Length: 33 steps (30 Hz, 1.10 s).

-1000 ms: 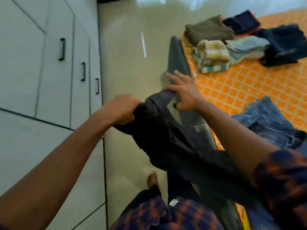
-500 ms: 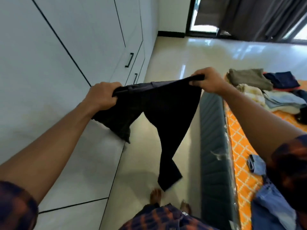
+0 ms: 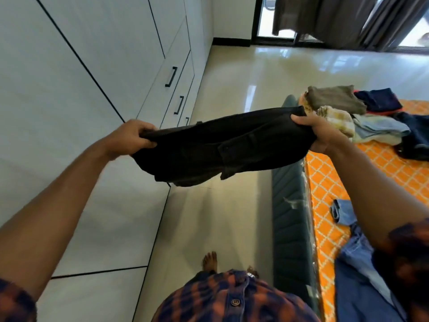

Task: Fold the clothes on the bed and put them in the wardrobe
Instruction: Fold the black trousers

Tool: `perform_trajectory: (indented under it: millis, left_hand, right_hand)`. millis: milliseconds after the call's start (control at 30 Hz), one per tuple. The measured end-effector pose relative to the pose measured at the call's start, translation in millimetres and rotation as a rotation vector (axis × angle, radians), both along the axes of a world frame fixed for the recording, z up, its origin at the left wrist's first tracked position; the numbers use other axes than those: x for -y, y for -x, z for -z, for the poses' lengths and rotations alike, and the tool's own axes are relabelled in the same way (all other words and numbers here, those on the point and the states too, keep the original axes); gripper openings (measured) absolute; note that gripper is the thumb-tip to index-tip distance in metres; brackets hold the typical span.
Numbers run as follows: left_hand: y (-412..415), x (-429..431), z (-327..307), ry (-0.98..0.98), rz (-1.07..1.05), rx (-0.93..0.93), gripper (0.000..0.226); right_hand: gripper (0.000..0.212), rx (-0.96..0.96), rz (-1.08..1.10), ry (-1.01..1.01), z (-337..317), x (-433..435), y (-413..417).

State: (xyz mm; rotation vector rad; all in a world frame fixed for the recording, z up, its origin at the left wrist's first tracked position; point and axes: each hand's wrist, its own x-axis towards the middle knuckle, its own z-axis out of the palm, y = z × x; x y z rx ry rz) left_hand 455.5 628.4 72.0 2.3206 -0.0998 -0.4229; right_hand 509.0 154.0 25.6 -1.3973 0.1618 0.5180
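The black garment [image 3: 220, 149] hangs bunched in the air beside the bed [image 3: 329, 182] — its long axis runs hand to hand. The left hand [image 3: 130, 138] and right hand [image 3: 318, 133] each clutch one end — the right nearer the bed.

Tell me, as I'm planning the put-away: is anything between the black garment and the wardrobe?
Only the shut doors of the wardrobe. The left hand and right hand hold the garment up beside it; nothing else visible intervenes.
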Motion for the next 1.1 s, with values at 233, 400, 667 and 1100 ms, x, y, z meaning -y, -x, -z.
perform_trajectory:
  millis: [233,400,667,1100]
  left_hand:
    - [-28.2,25.0,-15.5,0.945,-0.321,-0.184,0.035]
    - [-12.3,70.4,57.7,0.956,-0.247,-0.663,0.075]
    - [8.5,89.7,124.8,0.742,-0.464,-0.406,0.025]
    - [-45.6,117.8,-1.0,0.329,0.089,-0.057,0.015]
  right_hand:
    - [0.025,0.019,0.178,-0.235,-43.0,15.5,6.0]
    - [0.037,-0.093,0.251,-0.194,-29.5,-6.7,-4.2]
    - [0.022,-0.204,0.372,0.053,10.7,3.7,10.0]
    - [0.044,0.545,0.424,0.953,109.3,-44.3,63.2]
